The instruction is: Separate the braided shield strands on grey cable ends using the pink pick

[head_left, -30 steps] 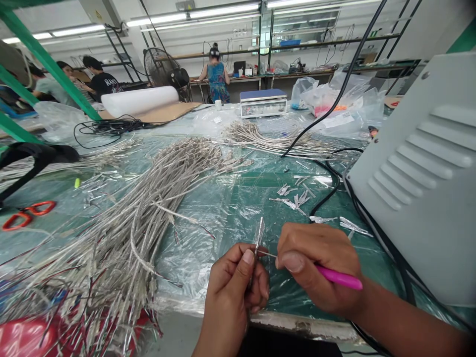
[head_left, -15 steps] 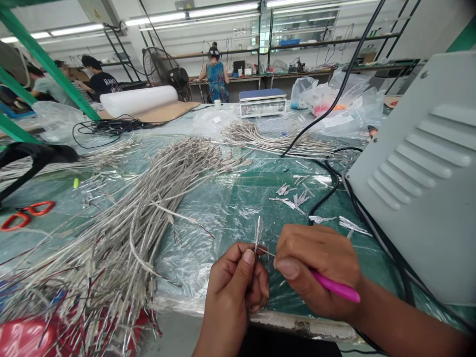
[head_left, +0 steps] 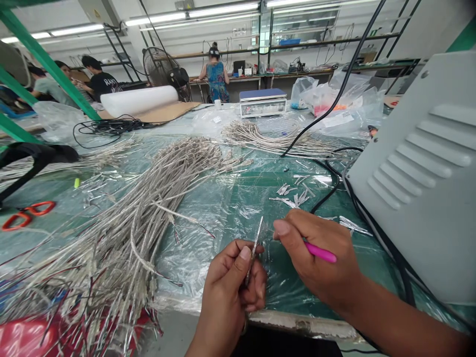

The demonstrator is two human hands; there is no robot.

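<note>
Cable (head_left: 257, 238) rests in left fingers (head_left: 238, 265); black shirt (head_left: 101, 82) bears white letters (head_left: 113, 87).

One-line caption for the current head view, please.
Beside a pile of pale cables, the left hand grips a silvery strand while the right hand holds a pink-handled tool.

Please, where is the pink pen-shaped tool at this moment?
In the head view, the pink pen-shaped tool is in the right hand, to the right of the thin silvery strand held in the left hand.
</note>
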